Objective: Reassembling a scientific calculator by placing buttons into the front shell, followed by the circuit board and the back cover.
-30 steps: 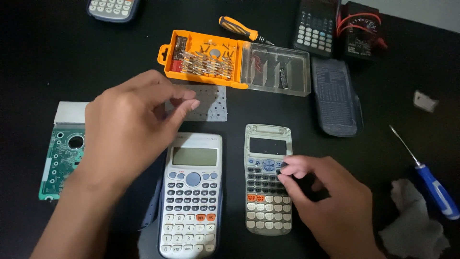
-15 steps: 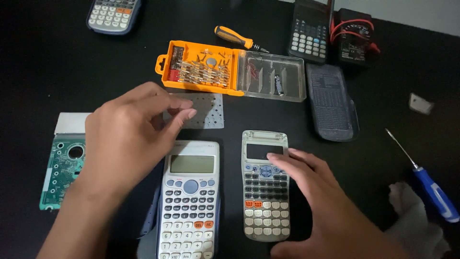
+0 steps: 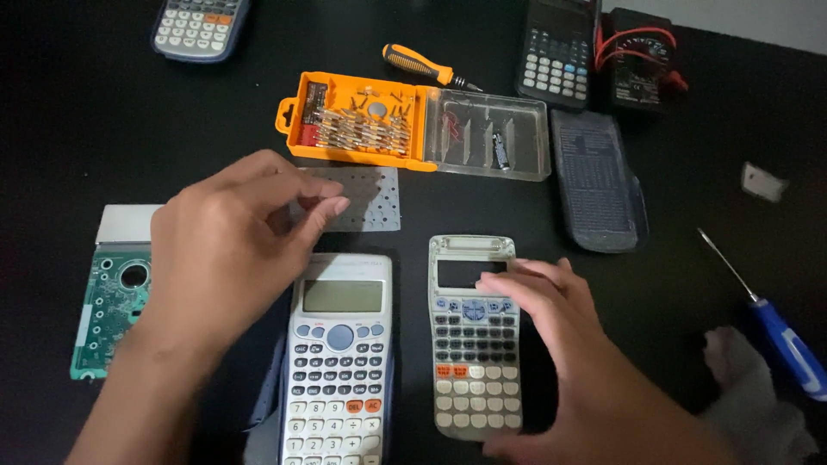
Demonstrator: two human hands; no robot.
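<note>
Calculators lie at lower centre: the right hand (image 3: pixel 551 319) rests flat, fingers spread, on the worn calculator (image 3: pixel 474 344); the left hand (image 3: pixel 224 250) hovers loosely curled, empty, above the white calculator (image 3: pixel 338 362).

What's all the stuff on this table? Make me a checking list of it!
Surface: black table.
Job's things: white calculator beside worn grey calculator; grey perforated sheet.
Clutter: orange bit case, orange screwdriver, blue screwdriver, green circuit board, calculator cover, cloth.
Hands: left hand pinches at the sheet; right hand rests on the worn calculator.
Cables: red leads on a black meter.
Surroundings: nothing seen.
</note>
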